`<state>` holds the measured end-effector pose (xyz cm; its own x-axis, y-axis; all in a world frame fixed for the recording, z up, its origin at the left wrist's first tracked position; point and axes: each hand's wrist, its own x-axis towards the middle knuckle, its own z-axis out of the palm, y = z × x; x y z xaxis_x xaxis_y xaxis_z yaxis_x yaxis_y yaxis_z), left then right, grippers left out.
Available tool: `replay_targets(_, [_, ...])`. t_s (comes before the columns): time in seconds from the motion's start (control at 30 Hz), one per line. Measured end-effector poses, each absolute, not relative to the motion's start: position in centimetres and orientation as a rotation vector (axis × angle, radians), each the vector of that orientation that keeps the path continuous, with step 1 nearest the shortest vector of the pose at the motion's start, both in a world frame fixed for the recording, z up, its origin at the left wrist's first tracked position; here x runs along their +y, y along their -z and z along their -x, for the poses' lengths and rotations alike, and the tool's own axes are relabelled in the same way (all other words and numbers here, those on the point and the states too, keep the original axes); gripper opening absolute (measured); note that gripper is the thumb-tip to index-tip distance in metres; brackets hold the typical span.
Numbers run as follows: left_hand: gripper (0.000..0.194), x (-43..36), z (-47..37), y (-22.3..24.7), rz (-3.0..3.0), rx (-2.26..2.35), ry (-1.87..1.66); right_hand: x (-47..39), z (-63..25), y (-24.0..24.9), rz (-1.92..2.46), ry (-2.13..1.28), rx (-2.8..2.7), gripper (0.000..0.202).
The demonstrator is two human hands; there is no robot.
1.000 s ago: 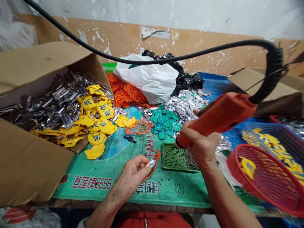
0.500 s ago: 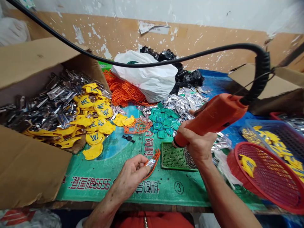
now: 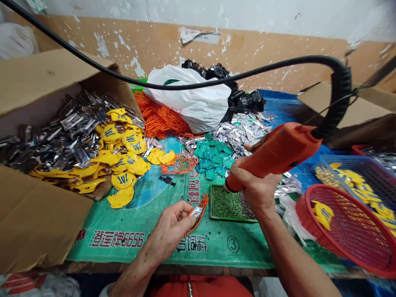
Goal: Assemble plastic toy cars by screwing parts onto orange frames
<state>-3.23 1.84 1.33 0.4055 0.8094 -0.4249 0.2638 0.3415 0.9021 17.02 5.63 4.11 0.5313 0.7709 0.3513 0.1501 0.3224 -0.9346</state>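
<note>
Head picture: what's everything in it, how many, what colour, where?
Boxes: two, brown, left and right
Bags: several, whitish, back and left
Baskets: several, red and blue, right
Yellow pieces: many, left and right
Shiny pieces: many, silvery, left and middle
Teal pieces: many, middle
Orange grids: many, back middle
Black pieces: many, back and middle
Tray: one, green, middle
Metal bits: many, grey, in tray
Tool: one, orange, right middle
Cable: one, black, across top
Wall: one, white and tan, back
Paper: one, white, on wall
Sheets: count unclear, green and blue, underneath
Silver part: one, front middle
Orange strip: one, front middle
Garment: one, red, bottom
Left grip: one, bare, on silver part
Right grip: one, bare, around tool
</note>
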Motion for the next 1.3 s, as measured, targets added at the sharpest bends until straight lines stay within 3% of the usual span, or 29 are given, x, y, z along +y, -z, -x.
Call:
replay_targets(0.63, [0.020,1.9,3.2,-1.0,-1.183,1.149,-0.498,5.5,-17.8,-4.7,1.153,-0.567,-0.931,0.020])
replay_targets(1.1, [0.012,1.8,2.2,-1.8,-1.154,1.190,-0.562,2.1,-14.4,-9.8,1.007,-0.777,-0.917,0.044])
replay_targets(1.2, [0.016,1.7,2.1,-1.8,-1.117,1.186,-0.570,1.6,-13.7,-10.0,1.005,-0.833,-0.967,0.056])
replay_targets(1.3, [0.019,1.6,1.9,-1.9,-1.109,1.174,-0.583,1.4,-13.2,-9.7,0.983,-0.875,-0.988,0.054])
